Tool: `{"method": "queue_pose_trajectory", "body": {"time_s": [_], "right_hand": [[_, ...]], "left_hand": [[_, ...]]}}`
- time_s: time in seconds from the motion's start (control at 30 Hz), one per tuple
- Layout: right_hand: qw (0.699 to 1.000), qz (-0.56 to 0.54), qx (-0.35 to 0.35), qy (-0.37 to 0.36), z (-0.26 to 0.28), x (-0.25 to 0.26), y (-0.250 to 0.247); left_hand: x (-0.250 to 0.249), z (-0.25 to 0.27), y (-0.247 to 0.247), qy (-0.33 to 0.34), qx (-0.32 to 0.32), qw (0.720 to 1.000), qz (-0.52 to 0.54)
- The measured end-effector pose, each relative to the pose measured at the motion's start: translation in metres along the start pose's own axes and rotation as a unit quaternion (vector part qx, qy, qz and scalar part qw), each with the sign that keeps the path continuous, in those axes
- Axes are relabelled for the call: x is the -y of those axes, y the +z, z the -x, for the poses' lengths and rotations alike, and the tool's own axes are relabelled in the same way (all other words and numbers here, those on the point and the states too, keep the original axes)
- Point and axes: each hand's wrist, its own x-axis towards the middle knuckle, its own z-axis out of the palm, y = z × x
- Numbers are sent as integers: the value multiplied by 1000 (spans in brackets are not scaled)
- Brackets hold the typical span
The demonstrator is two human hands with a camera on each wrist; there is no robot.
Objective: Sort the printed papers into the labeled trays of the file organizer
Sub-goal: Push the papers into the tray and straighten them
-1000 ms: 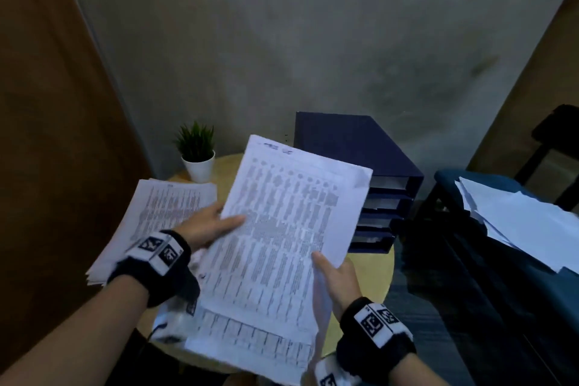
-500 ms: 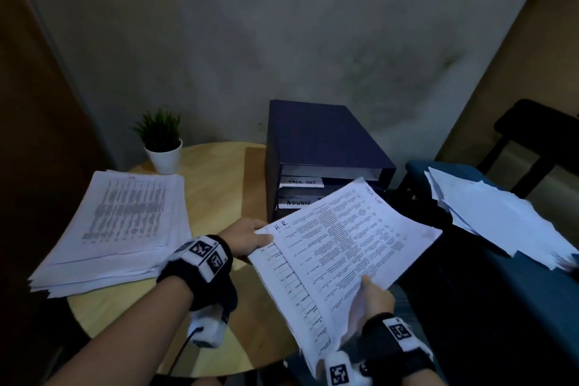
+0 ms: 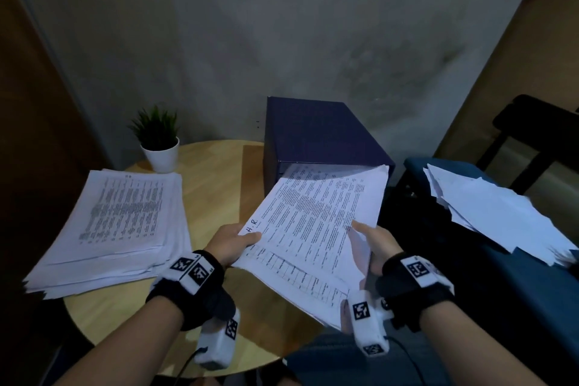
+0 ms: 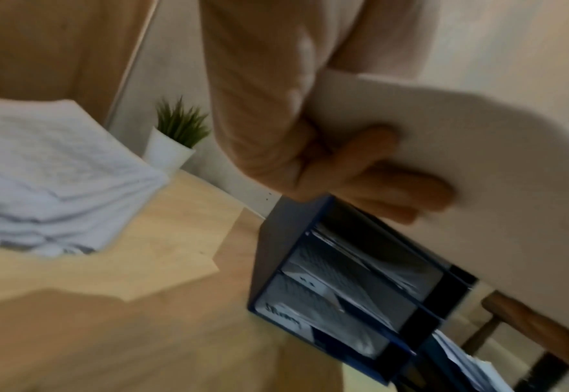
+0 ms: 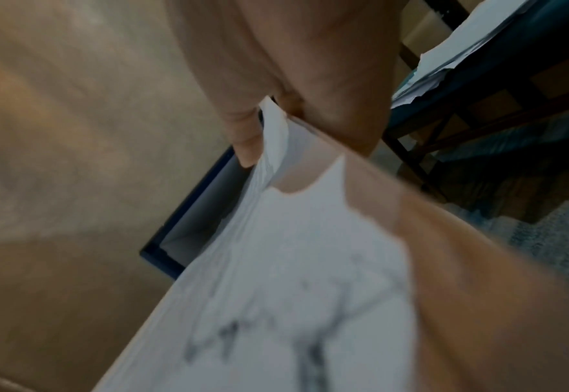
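White printed papers (image 3: pixel 316 222), marked "H.R." at one corner, being held by both hands in front of the dark blue file organizer (image 3: pixel 316 131), far edge reaching into its top tray. Left hand (image 3: pixel 233 243) pinching the near left corner, thumb on top, fingers (image 4: pixel 393 183) curled underneath. Right hand (image 3: pixel 377 244) gripping the right edge, thumb over the sheets. Lying left of the organizer on the round wooden table (image 3: pixel 216 172), another paper stack (image 3: pixel 116 222); standing behind that stack, a small potted plant (image 3: pixel 158 138). Resting right of the organizer on a blue seat (image 3: pixel 416 166), loose white sheets (image 3: pixel 492 213).
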Motion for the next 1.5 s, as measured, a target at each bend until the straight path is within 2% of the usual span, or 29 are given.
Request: {"method": "queue_pose_trajectory", "body": {"time_s": [0.07,0.23,0.33,0.4,0.5,0.57,0.63,0.77,0.87,0.93,1.13,1.33,1.5], "right_hand": [[1000,-12,16,-3,-4,3,-8],[993,-49,93,56,16,4,-22],[990,-92,86,62,27,3,-32],[986,-135,94,37,29,3,-37],[970,-239,16,35,22,5,-34],[962,-272,-5,31,13,6,-27],[966,-257,3,23,11,11,-16],[976,-218,5,15,7,27,10],[975,-223,-9,10,-5,29,20],[972,-234,-14,8,-12,26,27],[965,-262,-11,-33,-35,43,52],[971,-229,-30,-62,-63,61,68],[981,-185,-25,-59,-79,59,75]], "left_hand": [[3,0,9,1,-18,1000,23],[-1,-1,39,3,-53,994,92],[-4,-1,60,-18,-78,985,150],[-10,-2,76,-18,-91,981,168],[-31,-7,90,-14,-106,976,189],[-43,-16,95,-19,-99,980,173],[-52,-27,100,-25,-53,986,157],[-61,-28,104,-22,43,980,193],[-55,-29,101,-7,38,979,198],[-47,-30,97,6,12,976,216],[-39,-50,78,36,-32,949,312],[-56,-76,71,75,-62,954,283],[-61,-89,74,131,-57,986,87]]}}
